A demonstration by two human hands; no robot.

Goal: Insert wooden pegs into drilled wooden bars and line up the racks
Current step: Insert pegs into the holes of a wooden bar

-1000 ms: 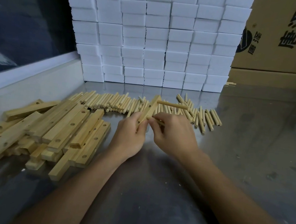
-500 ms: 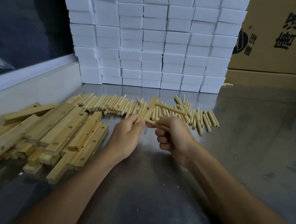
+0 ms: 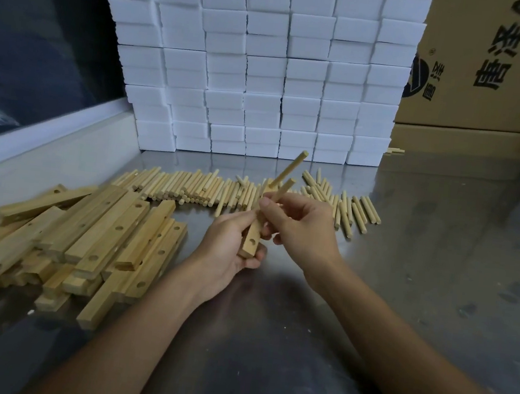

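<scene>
My left hand [image 3: 231, 242] grips a short drilled wooden bar [image 3: 252, 242], held nearly upright above the table, with an empty hole showing near its lower end. Two pegs stick out of the bar, pointing up and to the right: a longer-looking upper peg [image 3: 292, 168] and a lower peg [image 3: 283, 188]. My right hand [image 3: 303, 230] pinches the lower peg close to the bar with thumb and forefinger. A pile of drilled wooden bars [image 3: 87, 236] lies at the left. A row of loose pegs [image 3: 189, 186] stretches across the table behind my hands.
The steel table [image 3: 422, 262] is backed by a wall of stacked white foam blocks [image 3: 265, 69]. Cardboard boxes [image 3: 489, 76] stand at the back right. A raised ledge [image 3: 48, 149] runs along the left side. A stray peg [image 3: 395, 150] lies by the boxes.
The bar has turned from lying flat and pointing away to nearly upright. Its pegs, which pointed right, now point up and to the right. Both hands have stayed on the bar and peg.
</scene>
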